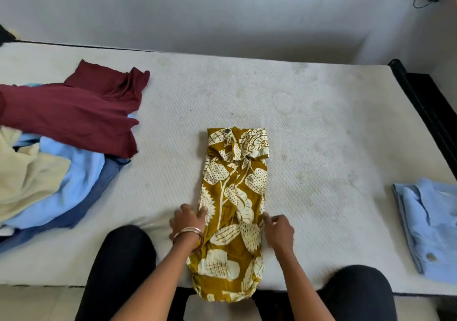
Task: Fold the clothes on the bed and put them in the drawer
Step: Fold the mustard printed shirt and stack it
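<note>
On the bed (309, 113), shirt (232, 197) lengthwise, collar away.

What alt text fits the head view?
A person's left hand and right hand hold the side edges of a mustard floral shirt folded into a long strip on a white mattress. Unfolded clothes are piled at left; a folded light blue shirt lies at right.

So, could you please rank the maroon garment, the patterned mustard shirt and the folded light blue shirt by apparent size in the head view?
1. maroon garment, spread out
2. patterned mustard shirt
3. folded light blue shirt, partly cut off at the frame edge, so its rank is unsure.
</note>
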{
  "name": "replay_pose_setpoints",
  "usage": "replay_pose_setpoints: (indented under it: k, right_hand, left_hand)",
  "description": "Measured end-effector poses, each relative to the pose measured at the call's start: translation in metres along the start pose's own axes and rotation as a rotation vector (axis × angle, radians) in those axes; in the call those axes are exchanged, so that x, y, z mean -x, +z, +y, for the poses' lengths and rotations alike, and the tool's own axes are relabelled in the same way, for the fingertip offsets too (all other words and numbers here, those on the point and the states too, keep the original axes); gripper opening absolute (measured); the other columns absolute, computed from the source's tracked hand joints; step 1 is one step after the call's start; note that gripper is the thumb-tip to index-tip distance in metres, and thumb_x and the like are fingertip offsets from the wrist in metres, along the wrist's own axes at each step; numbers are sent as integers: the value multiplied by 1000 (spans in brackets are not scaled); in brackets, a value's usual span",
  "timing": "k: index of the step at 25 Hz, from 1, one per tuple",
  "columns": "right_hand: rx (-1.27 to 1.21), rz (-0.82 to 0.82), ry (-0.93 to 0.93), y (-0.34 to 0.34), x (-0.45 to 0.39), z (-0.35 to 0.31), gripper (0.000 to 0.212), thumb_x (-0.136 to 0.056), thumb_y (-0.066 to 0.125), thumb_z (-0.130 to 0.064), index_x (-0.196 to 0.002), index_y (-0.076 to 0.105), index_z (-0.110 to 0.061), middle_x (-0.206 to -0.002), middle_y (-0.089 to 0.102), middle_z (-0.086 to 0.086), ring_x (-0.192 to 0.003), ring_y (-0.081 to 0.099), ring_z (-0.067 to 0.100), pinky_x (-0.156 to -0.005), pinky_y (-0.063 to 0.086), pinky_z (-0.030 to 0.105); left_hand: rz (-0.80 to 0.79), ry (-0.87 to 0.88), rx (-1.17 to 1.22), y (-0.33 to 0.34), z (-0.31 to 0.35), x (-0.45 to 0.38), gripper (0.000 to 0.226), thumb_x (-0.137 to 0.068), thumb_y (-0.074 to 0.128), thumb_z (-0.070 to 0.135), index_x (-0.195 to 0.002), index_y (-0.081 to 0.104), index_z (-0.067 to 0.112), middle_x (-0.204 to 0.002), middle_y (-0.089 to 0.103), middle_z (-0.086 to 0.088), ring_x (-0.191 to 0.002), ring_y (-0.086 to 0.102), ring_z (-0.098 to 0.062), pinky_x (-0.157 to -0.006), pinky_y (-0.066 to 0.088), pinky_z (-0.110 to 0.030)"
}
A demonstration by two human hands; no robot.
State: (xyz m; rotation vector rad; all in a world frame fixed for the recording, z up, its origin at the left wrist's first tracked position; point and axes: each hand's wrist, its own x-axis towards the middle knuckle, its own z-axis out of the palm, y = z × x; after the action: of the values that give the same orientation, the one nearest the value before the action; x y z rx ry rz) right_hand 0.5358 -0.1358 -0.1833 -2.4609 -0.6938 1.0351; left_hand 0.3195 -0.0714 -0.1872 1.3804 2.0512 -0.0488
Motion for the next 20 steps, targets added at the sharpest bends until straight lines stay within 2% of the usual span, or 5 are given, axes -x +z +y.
replay_pose_setpoints:
  k: [4,7,12,16,20]
  right_hand:
    - [62,-211,19,19,33,24,39,-88,65,-48,-70,59,-14,-72,63,1,-70,61,18,-64,50,31]
    - [-221,-228,47,16,51,25,28,-92,64,-36,-95,65,-8,-94,72,8,-84,68,24,-78,59,41]
    - [-580,-377,55,-11,68,30,34,-94,65,-22,-114,37,-23,-105,68,14,-88,70,28,-60,55,36]
    - [-515,-449,-51,-33,71,27,14,-91,69,-12,-99,62,-4,-95,73,22,-79,73,29,-63,58,38]
    - [-365,-684,75,-55,59,24,36,-82,77,-14,-104,68,13,-104,72,25,-99,70,38,-93,54,51]
  left_hand:
    - [-230,17,-35,4,-23,29,56,-85,59,55,-117,56,9,-118,63,-13,-107,61,-32,-83,49,-35]
    - [-185,-1,205,-7,-21,45,43,-88,64,37,-121,56,10,-118,63,-15,-105,61,-33,-87,50,-35]
    - [-250,127,400,-24,-25,61,32,-89,54,0,-110,57,23,-109,64,-6,-85,63,-23,-67,50,-27]
    - [-512,-302,721,-41,-20,66,13,-82,61,-13,-95,65,-11,-84,68,-24,-56,66,-29,-43,55,-34]
    - [-745,-461,704,-56,-18,71,5,-87,59,-9,-83,59,-9,-67,66,-18,-53,67,-28,-44,55,-35]
